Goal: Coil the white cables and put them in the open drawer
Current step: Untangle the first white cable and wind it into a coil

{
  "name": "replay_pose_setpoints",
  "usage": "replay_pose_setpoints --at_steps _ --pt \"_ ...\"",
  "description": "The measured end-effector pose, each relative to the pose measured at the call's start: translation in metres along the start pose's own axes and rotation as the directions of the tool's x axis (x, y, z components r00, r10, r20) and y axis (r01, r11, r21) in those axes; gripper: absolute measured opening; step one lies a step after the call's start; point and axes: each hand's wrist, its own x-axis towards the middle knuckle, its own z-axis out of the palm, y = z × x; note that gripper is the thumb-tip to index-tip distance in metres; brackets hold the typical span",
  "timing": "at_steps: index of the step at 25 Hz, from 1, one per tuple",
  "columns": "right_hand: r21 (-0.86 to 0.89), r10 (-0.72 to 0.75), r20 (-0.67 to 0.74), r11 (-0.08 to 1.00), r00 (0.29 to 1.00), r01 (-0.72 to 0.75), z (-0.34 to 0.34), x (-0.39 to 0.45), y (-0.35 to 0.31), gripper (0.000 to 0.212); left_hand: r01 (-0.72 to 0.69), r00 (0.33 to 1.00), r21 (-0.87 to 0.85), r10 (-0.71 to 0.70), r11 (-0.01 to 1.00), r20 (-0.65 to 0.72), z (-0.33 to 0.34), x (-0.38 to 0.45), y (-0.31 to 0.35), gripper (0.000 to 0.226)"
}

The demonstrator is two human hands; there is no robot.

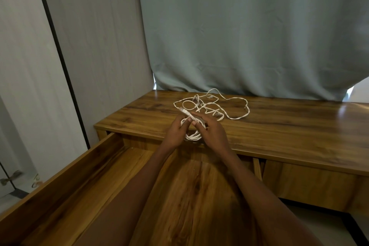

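Open drawer nearest; both hands' fingers grip coiled white cable, plug up.

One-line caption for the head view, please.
Both hands, left hand and right hand, hold a coiled white cable above the open drawer; loose cable lies on the desk.

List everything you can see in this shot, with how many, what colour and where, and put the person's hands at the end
Coiled cable: one, white, held in both hands above the desk's front edge, plug end sticking up.
Loose cables: a tangle, white, count unclear, lying on the desk behind the hands.
Desk: one, brown wood, across the middle of the view.
Open drawer: one, brown wood, pulled out below the arms, nothing visible inside.
Curtain: one, grey-green, hanging behind the desk.
Wall panels: pale grey, at the left.
Left hand: one, gripping the coil.
Right hand: one, gripping the coil.
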Motion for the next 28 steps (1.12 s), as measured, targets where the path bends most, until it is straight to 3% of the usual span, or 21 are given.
replay_pose_setpoints --at_steps 1,3,6,9,13,17,22,25,28 --pt "-0.112 -0.057 -0.066 0.992 0.996 0.049 0.000 0.000 0.000 0.028 -0.015 1.000 0.032 0.015 0.999 0.000 0.001 0.000 -0.003 0.020" --pt "-0.145 -0.087 -0.124 0.987 0.989 0.068 -0.001 0.003 -0.006 0.025 -0.037 0.999 0.105 0.035 0.994 0.022 0.002 -0.002 -0.003 0.022" --pt "0.101 0.117 -0.141 0.989 0.983 -0.103 -0.005 0.010 -0.014 0.022 -0.097 0.990 0.203 0.074 0.974 0.122 0.002 -0.002 0.001 0.034" --pt "0.344 0.289 -0.117 0.909 0.950 -0.234 -0.012 0.020 -0.013 0.028 -0.190 0.963 0.263 0.128 0.946 0.235 -0.004 -0.002 0.003 0.036" --pt "0.395 0.439 -0.040 0.832 0.898 -0.389 -0.016 0.035 -0.014 0.029 -0.223 0.956 0.268 0.156 0.937 0.250 -0.007 -0.009 0.010 0.031" --pt "0.566 0.597 0.057 0.641 0.800 -0.519 -0.022 0.037 -0.020 0.008 -0.240 0.947 0.251 0.168 0.938 0.275 -0.007 -0.014 0.009 0.035" --pt "0.493 0.546 0.061 0.711 0.835 -0.501 -0.021 0.030 -0.020 0.013 -0.310 0.941 0.312 0.245 0.898 0.232 -0.008 -0.013 0.004 0.027" --pt "0.482 0.468 0.227 0.708 0.854 -0.516 -0.027 0.026 -0.018 0.017 -0.293 0.953 0.280 0.254 0.914 0.168 -0.008 -0.013 0.004 0.023" --pt "0.414 0.360 0.421 0.740 0.832 -0.530 -0.030 0.023 -0.008 0.036 -0.237 0.968 0.179 0.217 0.955 0.124 -0.012 -0.009 0.005 0.024"
